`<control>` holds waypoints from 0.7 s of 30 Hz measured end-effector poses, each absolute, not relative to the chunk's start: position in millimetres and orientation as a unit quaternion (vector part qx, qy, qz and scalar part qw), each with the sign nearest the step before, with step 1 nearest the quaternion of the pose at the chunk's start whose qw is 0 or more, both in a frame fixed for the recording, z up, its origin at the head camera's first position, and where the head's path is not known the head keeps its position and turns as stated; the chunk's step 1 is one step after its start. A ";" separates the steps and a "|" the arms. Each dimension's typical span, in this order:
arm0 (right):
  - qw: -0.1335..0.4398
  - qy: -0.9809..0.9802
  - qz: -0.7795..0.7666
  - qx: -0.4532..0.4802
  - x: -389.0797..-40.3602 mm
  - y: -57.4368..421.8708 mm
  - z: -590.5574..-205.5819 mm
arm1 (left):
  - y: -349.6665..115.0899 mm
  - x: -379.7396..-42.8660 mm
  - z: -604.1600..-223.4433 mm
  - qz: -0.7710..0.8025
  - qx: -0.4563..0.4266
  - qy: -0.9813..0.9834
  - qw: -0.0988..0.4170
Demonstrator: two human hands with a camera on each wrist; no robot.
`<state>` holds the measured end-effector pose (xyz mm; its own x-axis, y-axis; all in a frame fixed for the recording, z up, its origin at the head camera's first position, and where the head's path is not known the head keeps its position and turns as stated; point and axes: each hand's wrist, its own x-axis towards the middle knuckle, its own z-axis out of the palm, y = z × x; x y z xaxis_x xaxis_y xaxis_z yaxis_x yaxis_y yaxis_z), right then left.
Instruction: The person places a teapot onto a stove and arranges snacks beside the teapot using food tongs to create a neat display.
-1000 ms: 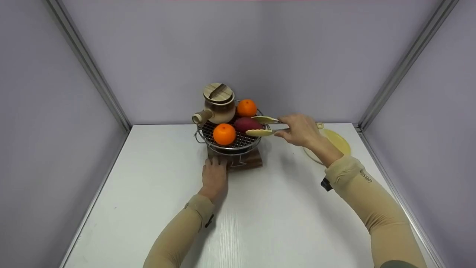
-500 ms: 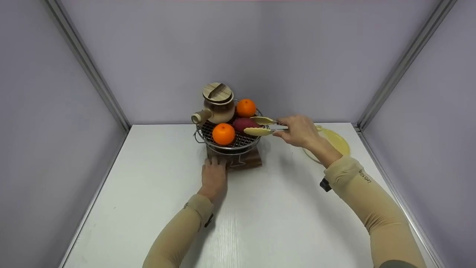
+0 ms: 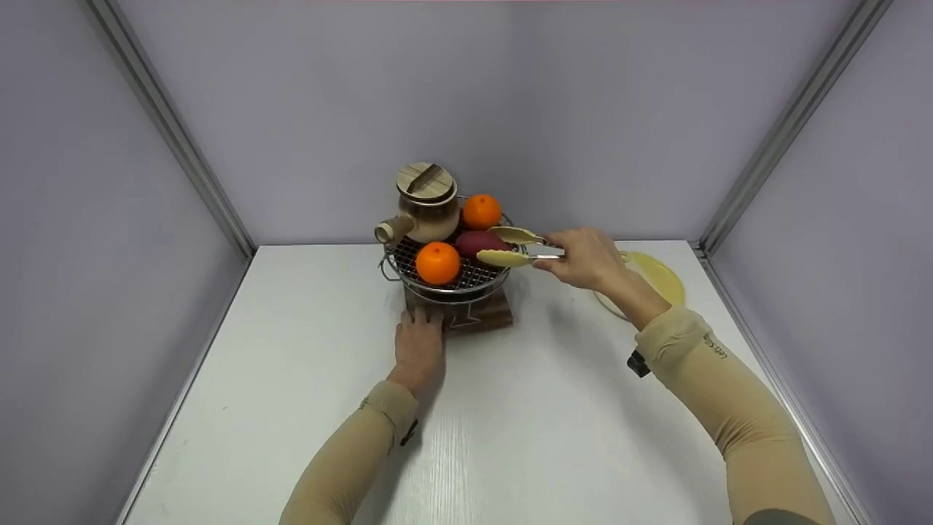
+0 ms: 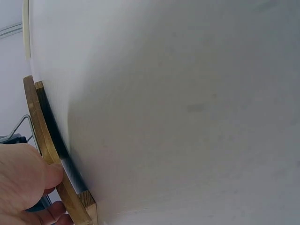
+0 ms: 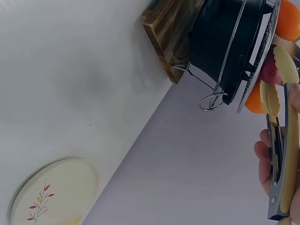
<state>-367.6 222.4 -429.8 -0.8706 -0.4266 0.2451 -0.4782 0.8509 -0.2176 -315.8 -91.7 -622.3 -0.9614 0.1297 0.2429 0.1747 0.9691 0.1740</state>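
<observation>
My right hand [image 3: 589,257] grips a pair of tongs [image 5: 283,159] with yellow scalloped tips. The tips stand apart on either side of a purple-red sweet potato [image 3: 477,244], which lies on a round wire grill rack [image 3: 474,275]. Whether both tips touch it, I cannot tell. One orange [image 3: 438,263] sits at the front of the rack and another orange [image 3: 482,211] at the back. Below the grill, my left hand [image 3: 420,344] holds the near edge of a wooden board [image 4: 47,131], its thumb against the board's side. Some left fingertips are hidden.
A brown-and-cream side-handled pot [image 3: 430,215] with a wooden lid stands at the rack's back left. Under the rack is a black stove bowl [image 5: 225,42] with wire handles. A cream-and-yellow plate [image 3: 660,281] lies on the white table [image 3: 539,415], partly behind the right forearm. Walls enclose the back and sides.
The tongs have shifted very slightly left around the sweet potato. The left hand keeps its hold on the board, and the oranges and pot stay put.
</observation>
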 end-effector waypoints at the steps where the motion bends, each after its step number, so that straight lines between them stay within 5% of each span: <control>1: 0.094 -0.958 0.137 0.235 -368.0 223.1 -430.2 | -91.7 -315.6 -622.3 -0.098 -0.077 -0.986 0.115; 21: 0.084 -0.962 0.146 0.216 -364.2 229.5 -427.7 | -91.5 -316.3 -621.4 -0.103 -0.075 -0.985 0.113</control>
<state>-364.2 229.5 -427.7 -0.8929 -0.3903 0.2244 -0.4392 0.8646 -0.2439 -316.3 -91.5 -621.4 -0.9631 0.1245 0.2386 0.1711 0.9677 0.1854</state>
